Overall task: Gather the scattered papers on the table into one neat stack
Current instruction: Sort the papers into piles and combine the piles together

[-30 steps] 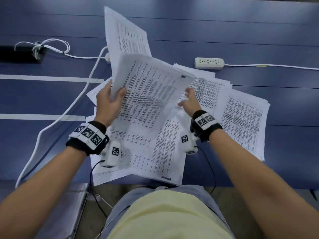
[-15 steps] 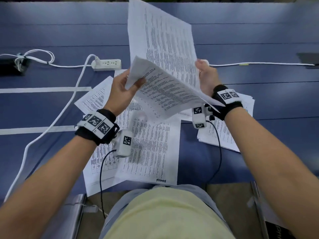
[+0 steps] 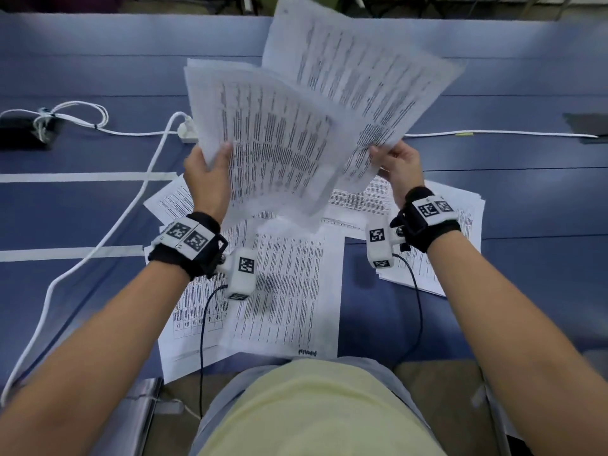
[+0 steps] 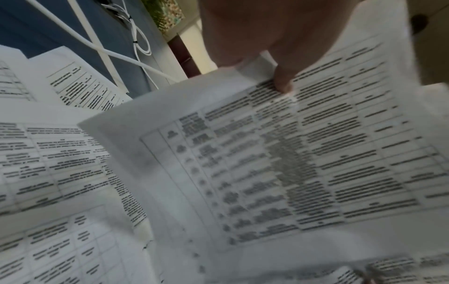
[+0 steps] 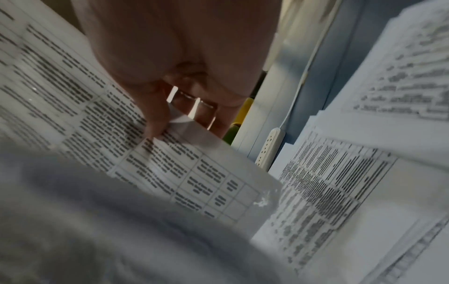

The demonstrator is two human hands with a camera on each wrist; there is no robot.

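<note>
Both hands hold printed papers up above the blue table (image 3: pixel 526 199). My left hand (image 3: pixel 210 169) grips the left edge of a thin bundle of sheets (image 3: pixel 266 139), thumb on its printed face (image 4: pixel 282 84). Behind and to the right, a second sheaf (image 3: pixel 371 70) is pinched at its lower corner by my right hand (image 3: pixel 394 159), thumb on the print (image 5: pixel 155 124). More printed sheets lie scattered on the table: a large one (image 3: pixel 289 291) in front of me, a small pile (image 3: pixel 460 225) at the right, others (image 3: pixel 167 202) at the left.
A white power strip (image 3: pixel 186 133) with its thick cable (image 3: pixel 98 245) runs across the left of the table. A thin white cord (image 3: pixel 493 133) crosses the right side toward a dark object (image 3: pixel 589 125). Pale tape lines (image 3: pixel 82 176) mark the left. A black box (image 3: pixel 23 133) sits far left.
Both hands have lifted their papers higher and farther from me. The right-hand sheaf has tilted to the right, and the left-hand bundle has swung up to face me.
</note>
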